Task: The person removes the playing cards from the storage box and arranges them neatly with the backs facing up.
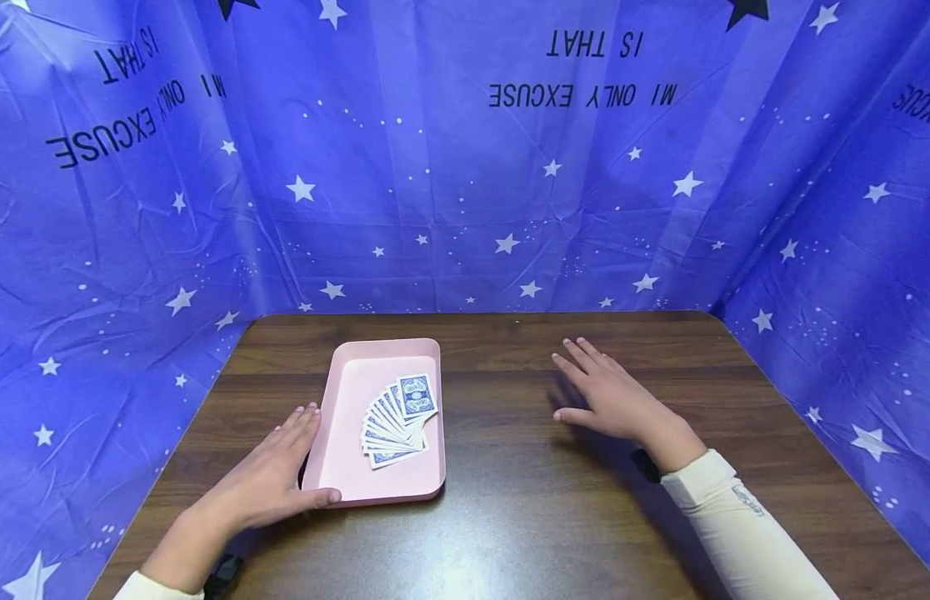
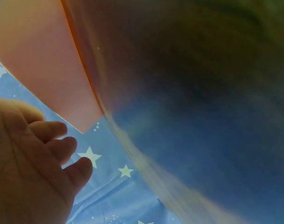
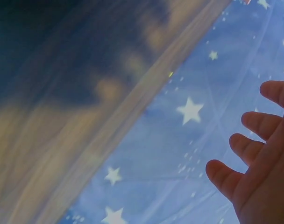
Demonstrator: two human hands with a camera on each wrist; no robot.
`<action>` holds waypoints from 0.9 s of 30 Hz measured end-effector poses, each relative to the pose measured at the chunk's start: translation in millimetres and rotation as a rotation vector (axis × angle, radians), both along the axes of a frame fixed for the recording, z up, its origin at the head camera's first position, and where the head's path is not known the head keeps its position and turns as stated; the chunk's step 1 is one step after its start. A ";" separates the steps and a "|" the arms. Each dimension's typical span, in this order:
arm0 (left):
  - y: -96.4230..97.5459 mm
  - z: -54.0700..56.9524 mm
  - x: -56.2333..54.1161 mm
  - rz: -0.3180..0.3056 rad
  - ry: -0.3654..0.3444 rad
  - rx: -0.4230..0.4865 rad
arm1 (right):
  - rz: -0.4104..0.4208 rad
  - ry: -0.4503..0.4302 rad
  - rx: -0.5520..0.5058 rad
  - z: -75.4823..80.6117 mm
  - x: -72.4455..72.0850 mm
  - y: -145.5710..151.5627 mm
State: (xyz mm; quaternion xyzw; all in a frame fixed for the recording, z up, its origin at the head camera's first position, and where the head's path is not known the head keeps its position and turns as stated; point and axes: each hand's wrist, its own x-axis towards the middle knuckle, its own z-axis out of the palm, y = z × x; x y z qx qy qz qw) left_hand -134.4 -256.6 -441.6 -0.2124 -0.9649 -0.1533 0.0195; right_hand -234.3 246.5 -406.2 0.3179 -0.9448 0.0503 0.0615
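Note:
A pale pink rectangular tray [image 1: 337, 458] lies on the left part of the table. Inside it, towards its right side, several playing cards [image 1: 393, 425] are spread in a fan, blue backs up. My left hand [image 1: 262, 483] rests against the tray's near left corner, fingers along the left side and thumb at the front rim. From the left wrist, the tray's wall [image 2: 53, 70] shows beside the fingers of that hand [image 2: 30, 163]. Over the right half of the table my right hand [image 1: 615, 400] is held palm down, fingers extended and holding nothing; the right wrist view also shows these spread fingers [image 3: 247, 149].
The dark brown wooden table [image 1: 510, 467] has rounded far corners. Blue cloth [image 1: 465, 192] with white stars and black lettering hangs behind it and along both sides.

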 end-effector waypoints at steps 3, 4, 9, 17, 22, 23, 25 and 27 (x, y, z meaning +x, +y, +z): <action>-0.2 -2.1 0.5 0.006 -0.007 -0.010 | 0.039 0.002 0.009 0.4 -4.8 -12.8; -0.2 -2.8 0.7 0.007 -0.010 -0.013 | 0.051 -0.001 0.011 0.9 -6.2 -16.8; 1.3 -3.7 1.3 0.031 -0.022 -0.046 | 0.110 -0.003 0.040 1.6 -13.3 -35.0; 4.8 -4.5 1.3 0.105 -0.063 -0.069 | 0.195 0.003 0.079 10.4 -22.0 -65.3; 4.7 -4.3 1.6 0.119 -0.105 -0.028 | 0.233 0.038 0.066 19.1 -25.6 -81.7; 4.9 -4.0 1.5 0.121 -0.107 -0.028 | 0.241 0.037 0.060 20.5 -26.0 -84.5; 5.2 -3.3 0.7 0.124 -0.110 -0.034 | 0.251 0.032 0.063 22.3 -27.1 -90.0; 6.2 -2.4 0.5 0.131 -0.114 -0.050 | 0.265 0.028 0.075 23.2 -28.5 -95.6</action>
